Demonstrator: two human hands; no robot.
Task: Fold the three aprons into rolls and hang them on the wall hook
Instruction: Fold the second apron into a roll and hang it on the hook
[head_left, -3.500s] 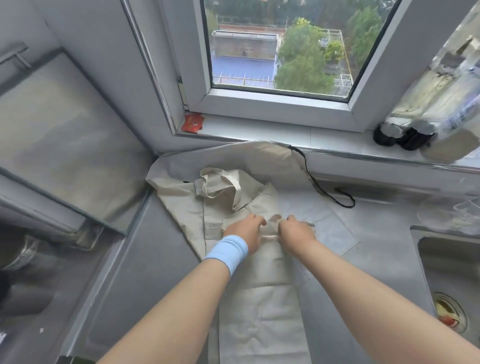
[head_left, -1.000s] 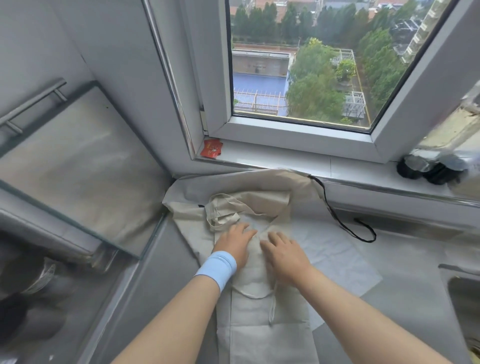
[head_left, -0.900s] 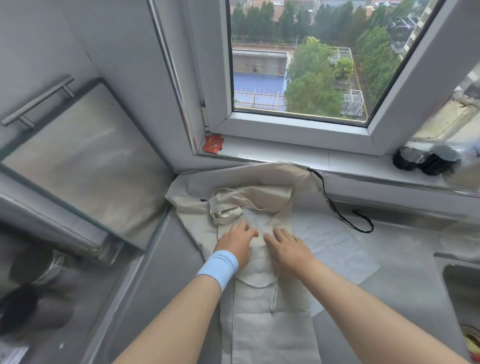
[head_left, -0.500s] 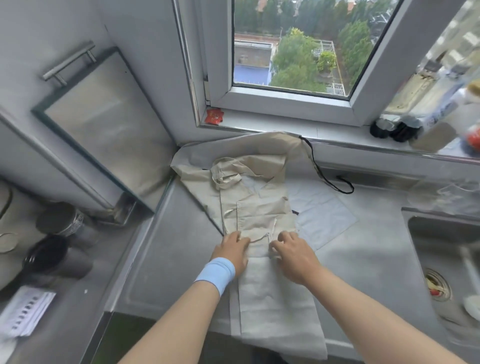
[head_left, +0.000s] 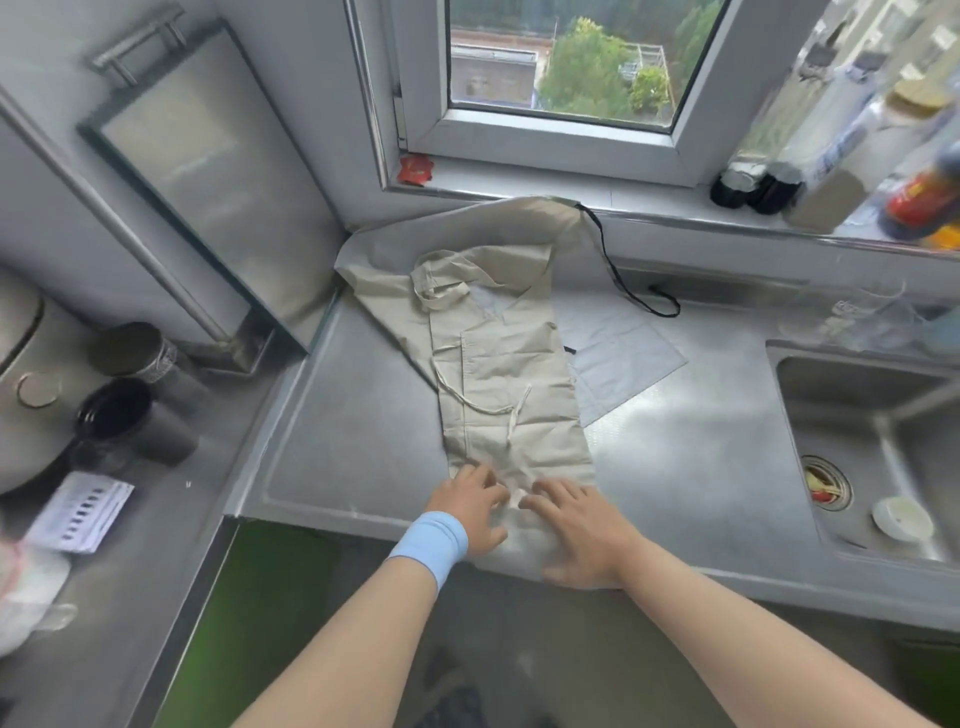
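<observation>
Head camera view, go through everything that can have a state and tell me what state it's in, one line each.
Beige apron: folded into a long strip, flat on the counter, not yet rolled.
Grey apron: spread flat under the beige one.
Left hand: open, pressed on the strip's near end.
Right hand: open, flat on the same end.
Window: looks shut.
Sink: no water, scraps in the drain.
Black cup: lying on its side.

Nothing legible anywhere on this counter. White paper slip at the near left edge carries a row of short dark bars — printing of some kind, too blurred to read. Red-labelled bottle on the window sill at far right shows pale marks on the label — smeared, no letters made out. Small red packet on the sill: no text discernible.
</observation>
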